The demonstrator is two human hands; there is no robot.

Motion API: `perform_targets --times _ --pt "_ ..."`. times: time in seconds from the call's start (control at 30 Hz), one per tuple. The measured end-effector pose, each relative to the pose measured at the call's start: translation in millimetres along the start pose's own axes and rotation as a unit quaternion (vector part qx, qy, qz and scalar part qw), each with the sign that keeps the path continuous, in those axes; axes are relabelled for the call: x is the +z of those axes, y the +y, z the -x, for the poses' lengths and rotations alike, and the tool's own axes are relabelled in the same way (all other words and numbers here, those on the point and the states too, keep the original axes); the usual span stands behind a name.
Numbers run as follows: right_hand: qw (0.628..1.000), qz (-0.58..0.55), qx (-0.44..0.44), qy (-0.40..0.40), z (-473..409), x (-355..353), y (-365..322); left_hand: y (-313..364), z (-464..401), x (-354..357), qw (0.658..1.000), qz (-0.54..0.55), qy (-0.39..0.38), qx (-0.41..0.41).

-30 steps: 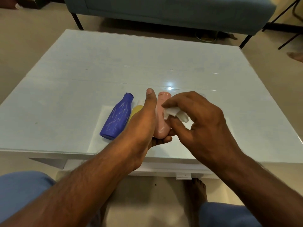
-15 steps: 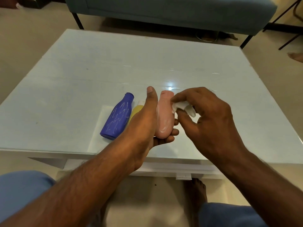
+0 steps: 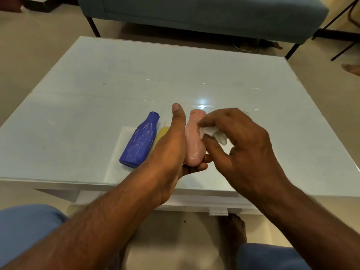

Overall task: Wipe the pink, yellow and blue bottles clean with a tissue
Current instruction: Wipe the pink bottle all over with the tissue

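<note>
The white table fills most of the view, glossy, with a bright glare spot near its middle; beyond its far edge, at twelve o'clock, stands a teal sofa on dark legs. Both forearms reach in from six o'clock over blue-clad knees.

The left hand grasps the pink bottle — thumb straight up along its left flank, fingers curled beneath its base; the bottle is raised off the table near the front edge, neck pointing to twelve o'clock, pale streaks showing low on its body. The right hand is pinched shut on a crumpled white tissue, which it presses against the pink bottle's right side, at about three o'clock from the bottle's middle.

At nine o'clock from the left hand the blue bottle lies flat on the table, neck toward one o'clock, its side scribbled with white marks; between it and the left hand lies the yellow bottle, mostly hidden behind the thumb — only a sliver shows, just beside the blue one.
</note>
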State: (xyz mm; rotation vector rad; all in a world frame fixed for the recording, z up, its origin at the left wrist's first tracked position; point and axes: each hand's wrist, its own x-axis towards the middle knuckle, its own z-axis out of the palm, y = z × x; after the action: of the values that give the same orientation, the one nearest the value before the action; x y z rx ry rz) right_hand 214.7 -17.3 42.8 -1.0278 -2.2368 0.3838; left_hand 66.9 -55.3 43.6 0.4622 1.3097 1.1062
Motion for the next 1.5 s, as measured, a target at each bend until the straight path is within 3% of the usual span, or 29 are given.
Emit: perform_targets --times 0.13,0.33,0.53,0.77,0.97,1.13,1.33,1.5 --pt "0.998 0.01 -0.058 -0.037 4 4 -7 0 1 -3 1.0 -0.001 0.013 0.0" --pt "1.0 0.01 -0.004 0.017 -4 -3 3 1 1 0 1.0 0.004 0.0 -0.018" --pt "0.997 0.009 -0.067 -0.048 5 6 -8 1 2 -3 1.0 -0.013 0.009 0.007" --pt "1.0 -0.009 0.002 0.017 -2 1 0 3 5 2 1.0 -0.011 0.009 -0.003" --pt "0.997 -0.005 -0.076 -0.032 3 8 -13 3 6 0 1.0 -0.022 0.017 0.013" --pt "1.0 -0.008 -0.015 0.016 -2 0 -2 2 5 1 1.0 -0.012 0.006 -0.003" --pt "0.997 -0.001 -0.072 -0.032 2 5 -11 4 4 1 1.0 -0.011 -0.004 0.008" --pt "1.0 -0.008 -0.016 0.02 -4 -3 -1 3 1 -1 1.0 0.003 -0.014 -0.011"
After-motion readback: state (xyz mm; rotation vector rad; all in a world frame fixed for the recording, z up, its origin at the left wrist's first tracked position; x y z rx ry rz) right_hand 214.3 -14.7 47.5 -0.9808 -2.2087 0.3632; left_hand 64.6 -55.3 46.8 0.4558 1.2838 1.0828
